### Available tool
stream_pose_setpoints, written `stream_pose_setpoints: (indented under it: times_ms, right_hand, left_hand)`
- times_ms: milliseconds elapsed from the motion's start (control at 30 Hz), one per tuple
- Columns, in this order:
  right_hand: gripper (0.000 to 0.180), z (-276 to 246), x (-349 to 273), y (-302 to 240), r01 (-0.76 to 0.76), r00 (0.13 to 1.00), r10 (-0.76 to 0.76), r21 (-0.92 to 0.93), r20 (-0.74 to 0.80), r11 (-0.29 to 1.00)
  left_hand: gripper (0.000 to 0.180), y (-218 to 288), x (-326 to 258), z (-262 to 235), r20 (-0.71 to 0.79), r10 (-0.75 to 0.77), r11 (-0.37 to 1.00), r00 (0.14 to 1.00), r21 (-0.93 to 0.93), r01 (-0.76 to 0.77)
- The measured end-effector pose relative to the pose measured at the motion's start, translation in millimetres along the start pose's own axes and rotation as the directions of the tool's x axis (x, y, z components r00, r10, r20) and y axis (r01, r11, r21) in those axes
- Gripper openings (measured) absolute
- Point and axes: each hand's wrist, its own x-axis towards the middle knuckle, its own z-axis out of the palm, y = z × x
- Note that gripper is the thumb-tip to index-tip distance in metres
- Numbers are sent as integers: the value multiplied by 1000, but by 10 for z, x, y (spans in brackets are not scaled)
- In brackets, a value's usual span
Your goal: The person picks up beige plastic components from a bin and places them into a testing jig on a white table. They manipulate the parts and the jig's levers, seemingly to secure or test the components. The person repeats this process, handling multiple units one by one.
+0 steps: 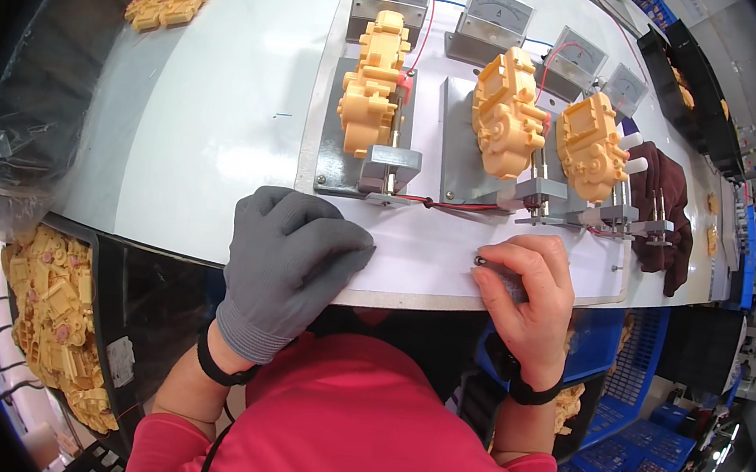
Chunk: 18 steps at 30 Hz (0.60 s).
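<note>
My left hand [289,264], in a grey knit glove, rests at the table's near edge. Its fingers are curled in and meet the thumb; whatever they may hold is hidden. Bare, my right hand [529,292] pinches a small round metal piece [480,261] between thumb and fingertips, just above the white work surface. Beyond the hands stand three yellow plastic gearbox housings, at left [376,86], middle [509,114] and right [592,146], each upright on a grey metal test fixture. A metal slide block [391,169] with a rod sits before the left housing.
Several analog meters [499,16] line the back, with red and blue wires. A dark red cloth [667,209] lies at the right. More yellow housings are piled far left [171,2] and in a bin [56,323] at lower left. Blue crates [634,370] stand at lower right.
</note>
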Motion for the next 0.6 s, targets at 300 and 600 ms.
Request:
stream_pose_setpoints:
  times_ms: [300,600]
  right_hand:
    - [24,4,-18,-17,-15,1000,16,24,-11,1000]
    - [21,0,-65,-39,74,994,-68,67,-90,995]
  left_hand:
    - [11,-2,7,0,4,2,1000,1000,-3,-2]
    - [12,-9,-25,-13,17,-9,999,1000,-45,10]
